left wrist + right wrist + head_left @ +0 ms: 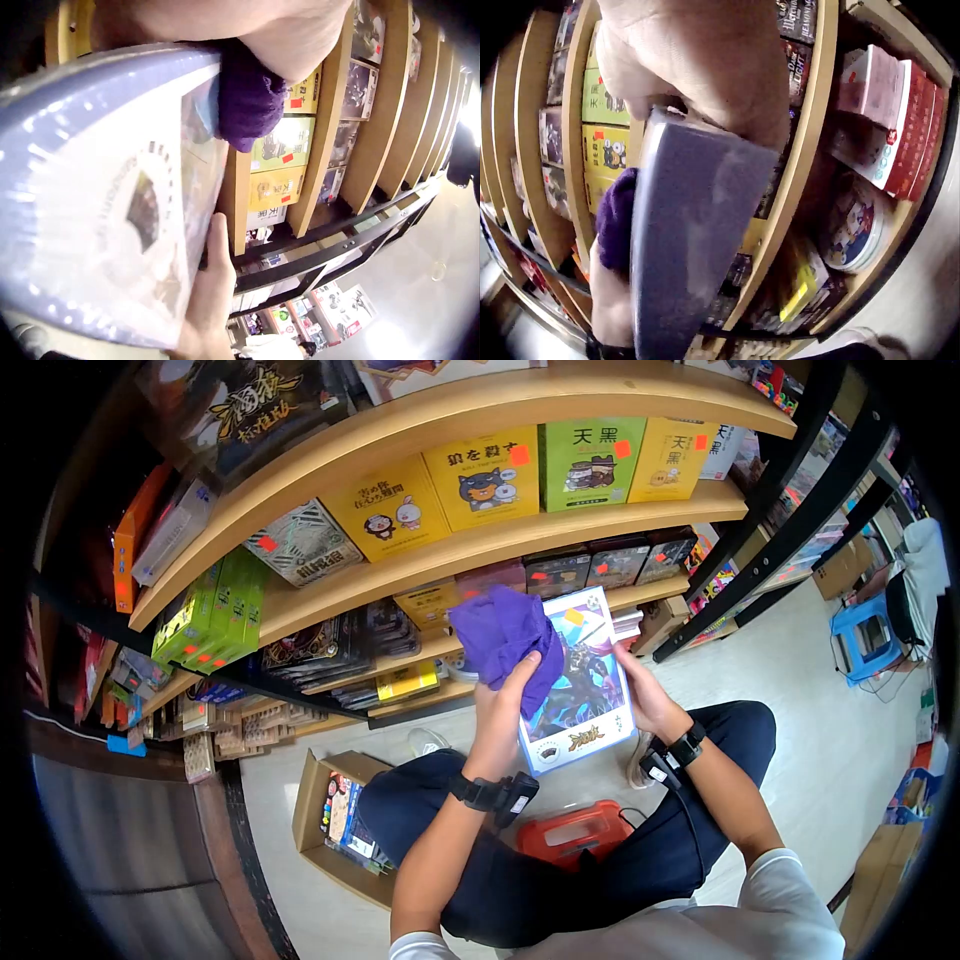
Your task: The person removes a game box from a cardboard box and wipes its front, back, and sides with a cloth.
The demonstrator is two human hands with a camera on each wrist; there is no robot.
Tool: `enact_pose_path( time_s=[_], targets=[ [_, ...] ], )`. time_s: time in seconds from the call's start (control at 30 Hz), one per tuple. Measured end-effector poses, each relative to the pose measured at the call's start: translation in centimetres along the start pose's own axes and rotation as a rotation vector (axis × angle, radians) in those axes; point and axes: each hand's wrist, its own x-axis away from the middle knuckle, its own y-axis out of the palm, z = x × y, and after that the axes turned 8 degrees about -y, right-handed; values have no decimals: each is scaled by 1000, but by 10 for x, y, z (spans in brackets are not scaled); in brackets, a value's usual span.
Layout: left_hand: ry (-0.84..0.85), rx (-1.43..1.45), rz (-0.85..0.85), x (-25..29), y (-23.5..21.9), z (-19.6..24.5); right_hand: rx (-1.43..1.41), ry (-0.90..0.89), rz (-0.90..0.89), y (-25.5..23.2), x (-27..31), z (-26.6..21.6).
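Note:
A boxed game (590,705) in clear shiny wrap, with a dark picture and white lower band, is held tilted over the lap. My right hand (650,695) grips its right edge, the thumb along the front. A crumpled purple cloth (500,625) is in my left hand (503,705), bunched against the upper left of the front. The left wrist view shows the cloth (251,101) under the left hand's fingers. From the right wrist, the box's plain bluish side (697,232) faces the camera, and the right hand (705,67) curls over its end.
Wooden shelves (480,560) of boxed games curve in front, with yellow and green boxes (485,475) face out. An open cardboard box (312,805) of goods stands on the floor at left. Between the legs lies a red plastic object (575,835); a blue stool (865,640) stands at right.

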Motion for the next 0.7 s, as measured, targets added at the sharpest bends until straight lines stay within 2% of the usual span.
enact_pose_path(
  time_s=[0.03,0.1,0.2,0.23,0.3,0.4,0.5,0.57,0.6,0.7],
  targets=[
    [-42,66,-26,0,-1,3,-142,31,-27,3,-1,-3],
    [-125,200,-71,0,-5,8,-44,-11,-25,6,8,-10],
    [-230,278,-149,0,-12,4,56,-125,183,11,10,4],
    [-228,277,-156,0,-10,2,66,-143,279,7,8,13],
    [-222,274,-172,0,-7,1,-20,-83,258,-3,11,20],
    [-87,154,-136,3,6,4,-148,11,216,-15,13,26],
    [-19,-91,-91,-6,0,-4,-177,29,266,-16,10,32],
    [-34,-124,-114,-12,-4,-7,-200,71,304,-11,16,27],
    [-44,-141,-125,-14,-6,-9,-176,10,399,5,19,22],
    [-91,-33,-112,-16,-6,-13,-139,-5,322,0,13,19]
  ],
)
